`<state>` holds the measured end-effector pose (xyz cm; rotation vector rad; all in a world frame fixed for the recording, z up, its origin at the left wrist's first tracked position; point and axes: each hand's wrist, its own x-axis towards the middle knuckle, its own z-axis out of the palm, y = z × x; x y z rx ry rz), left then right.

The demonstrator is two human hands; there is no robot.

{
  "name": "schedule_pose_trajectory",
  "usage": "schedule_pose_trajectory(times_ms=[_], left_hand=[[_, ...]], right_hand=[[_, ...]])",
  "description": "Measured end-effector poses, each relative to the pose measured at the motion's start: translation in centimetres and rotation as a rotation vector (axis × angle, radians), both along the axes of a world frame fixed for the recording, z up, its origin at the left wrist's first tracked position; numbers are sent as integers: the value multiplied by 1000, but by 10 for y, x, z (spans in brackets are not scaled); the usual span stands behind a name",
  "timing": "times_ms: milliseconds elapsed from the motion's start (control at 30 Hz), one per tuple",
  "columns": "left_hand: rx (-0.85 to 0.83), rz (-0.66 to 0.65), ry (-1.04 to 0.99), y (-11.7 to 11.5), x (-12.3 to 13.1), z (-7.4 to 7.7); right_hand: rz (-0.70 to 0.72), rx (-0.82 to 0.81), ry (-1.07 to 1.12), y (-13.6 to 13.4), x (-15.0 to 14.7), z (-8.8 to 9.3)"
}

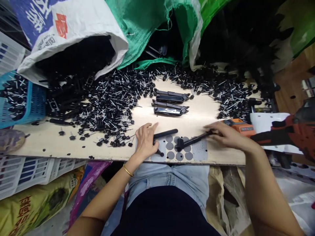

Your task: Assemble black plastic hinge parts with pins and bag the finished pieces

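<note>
My left hand (145, 141) lies on the bench with its fingers stretched out and thumb apart. A black bar (167, 133) sits at the gap between that thumb and the fingers; how firmly it is touched cannot be told. Below the thumb a short black piece (160, 153) shows in part. My right hand (222, 133), smeared by motion, is closed on one end of a long black arm (195, 141). The arm's thicker jointed end hangs over a grey pad with round discs (189, 156). Beyond the hands lie two folded black assemblies (171, 108), side by side.
Heaps of black-headed screws (108, 108) spread around the back and left of the bench (49, 144). A blue basket (36, 105) holds more. Open sacks (86, 24) stand behind. At the right are a red-and-black power tool (283, 131) and an orange-topped item (237, 126).
</note>
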<state>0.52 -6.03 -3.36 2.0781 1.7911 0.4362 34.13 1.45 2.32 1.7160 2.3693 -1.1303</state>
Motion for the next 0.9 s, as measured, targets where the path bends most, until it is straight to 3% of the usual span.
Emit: schedule_pose_trajectory(times_ms=[67,100,200,267,300,367,467,567,633,733,900], left_hand=[[16,-250,39,7,0,4],[14,-328,58,12,1,4],[-28,-349,104,25,11,3],[-60,-303,108,29,20,3],[-79,-281,90,28,25,4],[-150,-231,-2,23,33,9],[-312,-92,-266,12,40,15],[-409,21,-519,1,38,17],[-470,25,-622,-6,36,17],[-532,-5,-682,-18,38,22],[-482,-30,-630,-33,44,33]], right_hand=[[-199,250,-164,0,-8,2],[-299,284,-227,-3,-14,5],[-437,37,-314,-20,-43,8],[-466,-90,-341,-33,-72,-4],[-515,-71,-342,-38,-86,-14],[-639,19,-195,-46,-111,-34],[-845,-31,307,-51,-129,-53],[-993,-157,816,-51,-133,-47],[-1023,-213,1029,-51,-135,-35],[-1061,-189,1125,-52,-145,-22],[-1058,-70,1130,-58,-162,-17]])
